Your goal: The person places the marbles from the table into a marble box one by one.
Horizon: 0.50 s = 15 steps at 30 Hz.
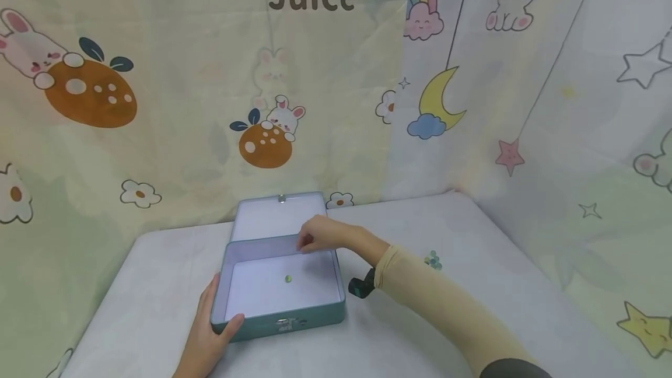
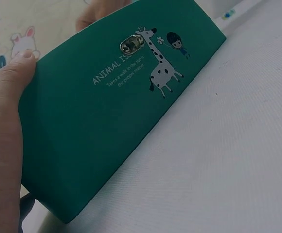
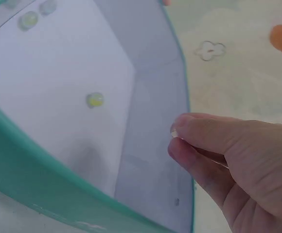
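Observation:
My left hand (image 1: pixel 207 331) grips the front left corner of a green tin box (image 1: pixel 252 333), thumb at the front rim and fingers along the side. A giraffe print and a metal clasp (image 2: pixel 132 45) mark the box's front. The lid (image 1: pixel 278 216) stands open at the back. Over the back right wall hovers my right hand (image 1: pixel 319 234), thumb and forefinger tips together; no marble shows between them. On the white floor of the box lies a yellow-green glass marble (image 1: pixel 288 279). The right wrist view shows another marble (image 3: pixel 95 100) and a pair near its upper left corner.
A small cluster of blue-green marbles (image 1: pixel 433 260) lies on the white-covered table (image 1: pixel 399 331), right of the box beyond the right forearm. A black device (image 1: pixel 361 286) sits under the right wrist. Printed cloth (image 1: pixel 184 74) hangs behind the table.

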Tool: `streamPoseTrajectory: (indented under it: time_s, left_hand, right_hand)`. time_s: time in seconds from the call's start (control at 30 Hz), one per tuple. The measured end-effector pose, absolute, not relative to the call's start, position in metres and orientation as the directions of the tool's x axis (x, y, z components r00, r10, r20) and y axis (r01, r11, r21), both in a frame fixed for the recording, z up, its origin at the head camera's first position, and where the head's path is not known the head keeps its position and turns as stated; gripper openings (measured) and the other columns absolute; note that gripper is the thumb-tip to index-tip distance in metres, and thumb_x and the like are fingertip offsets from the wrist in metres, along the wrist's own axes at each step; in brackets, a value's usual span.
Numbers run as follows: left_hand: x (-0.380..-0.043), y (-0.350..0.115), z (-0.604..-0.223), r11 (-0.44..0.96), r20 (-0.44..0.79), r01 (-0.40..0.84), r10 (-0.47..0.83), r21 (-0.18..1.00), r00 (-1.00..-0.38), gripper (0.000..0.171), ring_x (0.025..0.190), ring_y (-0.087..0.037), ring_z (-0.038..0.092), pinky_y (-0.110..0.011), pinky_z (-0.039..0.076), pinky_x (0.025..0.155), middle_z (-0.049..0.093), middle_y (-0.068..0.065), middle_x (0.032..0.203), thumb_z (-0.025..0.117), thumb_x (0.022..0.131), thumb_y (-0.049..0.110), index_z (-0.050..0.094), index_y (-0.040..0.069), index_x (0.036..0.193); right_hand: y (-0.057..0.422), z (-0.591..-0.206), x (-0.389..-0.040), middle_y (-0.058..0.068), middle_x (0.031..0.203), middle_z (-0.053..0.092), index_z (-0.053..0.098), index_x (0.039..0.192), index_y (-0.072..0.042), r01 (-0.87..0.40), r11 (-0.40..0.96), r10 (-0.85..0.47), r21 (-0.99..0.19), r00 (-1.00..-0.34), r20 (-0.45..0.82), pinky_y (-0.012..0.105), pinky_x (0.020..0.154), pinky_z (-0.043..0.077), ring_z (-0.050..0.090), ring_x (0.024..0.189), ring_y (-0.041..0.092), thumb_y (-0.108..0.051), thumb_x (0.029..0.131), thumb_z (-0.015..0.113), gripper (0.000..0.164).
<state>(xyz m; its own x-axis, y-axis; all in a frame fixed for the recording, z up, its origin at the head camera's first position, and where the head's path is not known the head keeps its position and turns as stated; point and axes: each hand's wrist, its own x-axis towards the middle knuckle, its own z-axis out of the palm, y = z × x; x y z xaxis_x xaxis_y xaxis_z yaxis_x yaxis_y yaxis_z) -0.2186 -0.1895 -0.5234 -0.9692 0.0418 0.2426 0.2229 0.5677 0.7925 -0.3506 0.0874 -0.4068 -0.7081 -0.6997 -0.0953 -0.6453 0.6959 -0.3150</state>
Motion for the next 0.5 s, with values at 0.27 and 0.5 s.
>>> streamPoseTrajectory:
  time_s: [0.27, 0.5]
  left_hand:
    - [-0.220, -0.192, -0.526, 0.552, 0.265, 0.245, 0.046, 0.797, -0.963, 0.095, 0.140, -0.047, 0.017, -0.071, 0.017, 0.107, 0.014, -0.021, 0.155, 0.067, 0.085, 0.031, 0.005, 0.018, 0.154]
    - [-0.223, -0.194, -0.527, 0.543, 0.248, 0.233, 0.048, 0.807, -0.968, 0.094, 0.141, -0.046, 0.017, -0.070, 0.017, 0.107, 0.014, -0.020, 0.156, 0.067, 0.085, 0.032, 0.005, 0.016, 0.154]
  right_hand:
    - [0.062, -0.429, -0.362, -0.012, 0.084, 0.068, 0.075, 0.094, -0.014, -0.696, 0.673, -0.740, -0.251, -0.642, -0.203, 0.010, 0.072, 0.047, 0.058, 0.078, -0.002, -0.017, 0.088, 0.068, 0.010]
    - [0.052, -0.440, -0.363, -0.012, 0.084, 0.067, 0.074, 0.089, -0.019, -0.665, 0.721, -0.692, -0.192, -0.684, -0.230, 0.011, 0.072, 0.047, 0.057, 0.077, -0.001, -0.017, 0.086, 0.070, 0.006]
